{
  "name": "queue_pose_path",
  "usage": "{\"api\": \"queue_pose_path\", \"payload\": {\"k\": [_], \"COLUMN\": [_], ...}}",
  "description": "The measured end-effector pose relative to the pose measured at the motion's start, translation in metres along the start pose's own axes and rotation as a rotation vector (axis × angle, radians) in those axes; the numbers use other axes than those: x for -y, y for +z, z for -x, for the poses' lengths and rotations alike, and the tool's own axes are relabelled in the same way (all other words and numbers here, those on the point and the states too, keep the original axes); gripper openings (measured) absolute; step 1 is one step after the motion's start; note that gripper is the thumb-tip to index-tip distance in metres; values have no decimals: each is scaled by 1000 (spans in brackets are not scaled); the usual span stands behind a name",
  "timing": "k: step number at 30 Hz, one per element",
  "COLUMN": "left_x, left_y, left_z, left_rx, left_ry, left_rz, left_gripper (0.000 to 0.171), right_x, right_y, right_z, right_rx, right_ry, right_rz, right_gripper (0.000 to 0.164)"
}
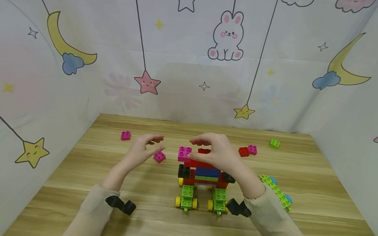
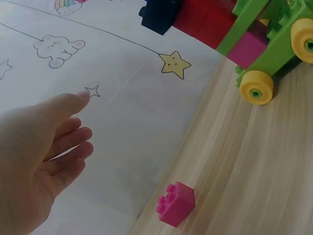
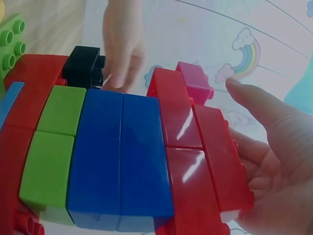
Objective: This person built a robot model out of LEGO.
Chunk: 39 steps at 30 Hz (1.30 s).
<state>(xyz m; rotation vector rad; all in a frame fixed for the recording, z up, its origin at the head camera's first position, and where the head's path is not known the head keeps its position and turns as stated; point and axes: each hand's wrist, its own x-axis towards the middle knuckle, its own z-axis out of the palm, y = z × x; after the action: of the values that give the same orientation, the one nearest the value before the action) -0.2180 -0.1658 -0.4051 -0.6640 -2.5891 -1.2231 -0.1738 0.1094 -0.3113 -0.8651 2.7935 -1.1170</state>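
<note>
A toy built of blocks stands mid-table, with red, blue [image 3: 120, 161] and lime bricks [image 3: 51, 152] stacked over green wheeled bases [image 1: 187, 194]. Black bricks [image 1: 183, 171] jut from its sides. On its top left corner sits a pink brick [image 1: 184, 153]. My right hand [image 1: 219, 151] hovers at the top, thumb and fingers spread beside the upper red brick [image 3: 222, 156]; its thumb overlaps the pink brick in the head view, while the right wrist view shows a gap. To the toy's left my left hand [image 1: 142, 149] is raised, fingers loosely bent, holding nothing.
Loose pink bricks [image 1: 125, 135] [image 1: 159, 156] lie at the left. Toward the back right are a red brick [image 1: 244, 151], another pink brick [image 1: 252, 149] and a green brick [image 1: 274, 143]. A green base with blue wheels [image 1: 276, 192] lies right of the toy. A printed cloth [image 1: 190, 96] surrounds the table.
</note>
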Motion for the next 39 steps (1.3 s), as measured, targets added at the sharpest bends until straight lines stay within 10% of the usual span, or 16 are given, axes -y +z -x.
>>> {"api": "queue_pose_path", "payload": {"k": [25,39], "left_x": [53,65], "left_y": [26,37], "left_z": [0,-2], "left_rx": [175,176], "left_ry": [-278,-302], "left_rz": [-9,-70], "left_gripper": [65,66], "right_x": [-1,-3], "right_y": [12,13], "right_z": [-1,-2], "right_rx": [18,-1], "right_ry": [-21,-16], "right_rz": [45,41], "right_gripper": [40,40]}}
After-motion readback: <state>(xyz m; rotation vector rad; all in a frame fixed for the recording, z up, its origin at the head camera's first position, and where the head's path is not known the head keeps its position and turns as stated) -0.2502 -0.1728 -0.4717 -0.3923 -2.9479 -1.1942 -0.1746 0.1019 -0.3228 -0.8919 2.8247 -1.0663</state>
